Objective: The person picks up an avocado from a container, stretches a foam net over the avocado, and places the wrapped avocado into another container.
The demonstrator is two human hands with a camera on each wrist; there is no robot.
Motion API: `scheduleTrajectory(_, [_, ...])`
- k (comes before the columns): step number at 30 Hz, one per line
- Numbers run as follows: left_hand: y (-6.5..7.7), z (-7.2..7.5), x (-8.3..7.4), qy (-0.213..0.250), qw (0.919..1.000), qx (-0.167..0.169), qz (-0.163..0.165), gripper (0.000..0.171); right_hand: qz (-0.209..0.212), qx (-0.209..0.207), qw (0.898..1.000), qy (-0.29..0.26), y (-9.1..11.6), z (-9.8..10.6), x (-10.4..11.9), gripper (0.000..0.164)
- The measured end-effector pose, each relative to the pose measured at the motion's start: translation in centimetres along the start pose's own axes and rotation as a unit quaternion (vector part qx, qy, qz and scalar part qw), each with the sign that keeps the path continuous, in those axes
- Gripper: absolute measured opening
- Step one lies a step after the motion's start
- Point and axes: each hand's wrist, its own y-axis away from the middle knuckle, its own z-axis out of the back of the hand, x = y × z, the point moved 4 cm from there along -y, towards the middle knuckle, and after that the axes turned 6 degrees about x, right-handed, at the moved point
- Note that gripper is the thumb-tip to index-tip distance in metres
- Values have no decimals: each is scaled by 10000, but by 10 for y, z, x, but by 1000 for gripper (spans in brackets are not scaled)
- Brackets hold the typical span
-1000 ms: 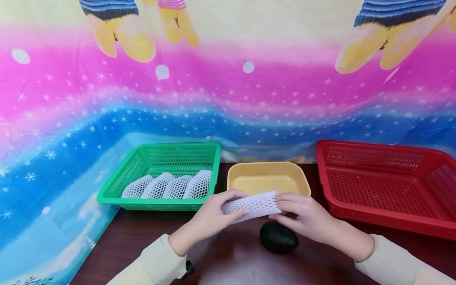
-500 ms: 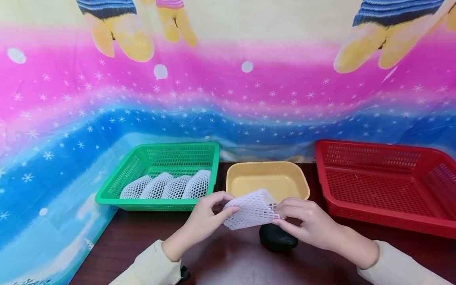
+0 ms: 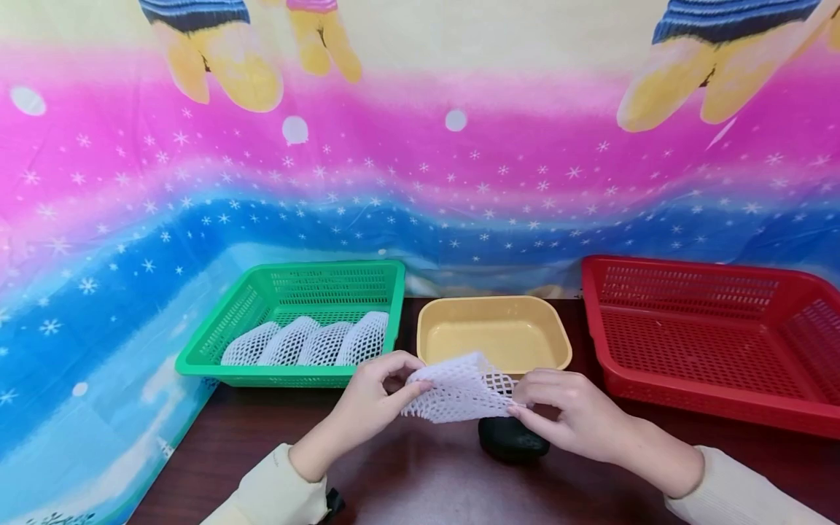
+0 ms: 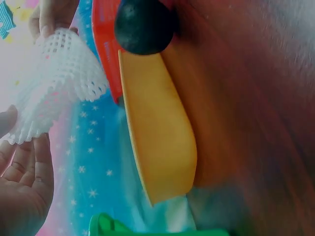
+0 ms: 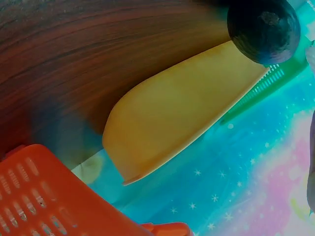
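Observation:
A white foam net sleeve (image 3: 456, 390) is stretched between the two hands above the table. My left hand (image 3: 367, 401) pinches its left end between thumb and fingers. At the other end, my right hand (image 3: 574, 412) pinches the sleeve's edge, where the mesh is spread wide. Below the sleeve a dark avocado (image 3: 514, 440) lies on the table, its top partly covered by the net in the head view. In the left wrist view the sleeve (image 4: 59, 78) hangs between both hands, apart from the avocado (image 4: 143, 27). The right wrist view shows only a sliver of a hand.
A green basket (image 3: 262, 375) at the left holds several net-wrapped fruits (image 3: 328, 343). Behind the hands stands a shallow yellow bin (image 3: 492, 339). To the right is a red basket (image 3: 689, 343). A printed cloth (image 3: 420, 182) hangs behind the brown table (image 3: 420, 481).
The sleeve went from a narrow roll to a flatter, opened-out shape, its right end spread. My left hand shifted slightly left and the right hand slightly down. The avocado stayed put.

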Motion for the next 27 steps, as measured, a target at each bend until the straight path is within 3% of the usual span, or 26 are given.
scheduleTrajectory(4, [0,-6,1,-113,9998,93,-107,11,-144,75,9997,172,-4,-2,0,17])
scheduleTrajectory(10, [1,-9,-4,-886,9949,75,-477,21,-583,-52,9983,41,-14,-5,5,32])
scheduleTrajectory(14, [2,-13,-8,-1186,9900,460,-616,35,-418,-152,9990,24,-22,-7,9,27])
scheduleTrajectory(17, [2,-15,-8,-882,9926,772,-313,51,-134,-64,9998,106,-26,-10,11,31])
scheduleTrajectory(20, [1,-16,-4,-418,9951,869,239,56,134,47,9999,33,-27,-13,13,31])
scheduleTrajectory(23, [0,-17,1,44,9952,795,575,42,208,118,9997,-72,-26,-16,15,28])
scheduleTrajectory(27, [-1,-15,1,258,9976,497,413,21,186,123,9997,-117,-24,-16,16,20])
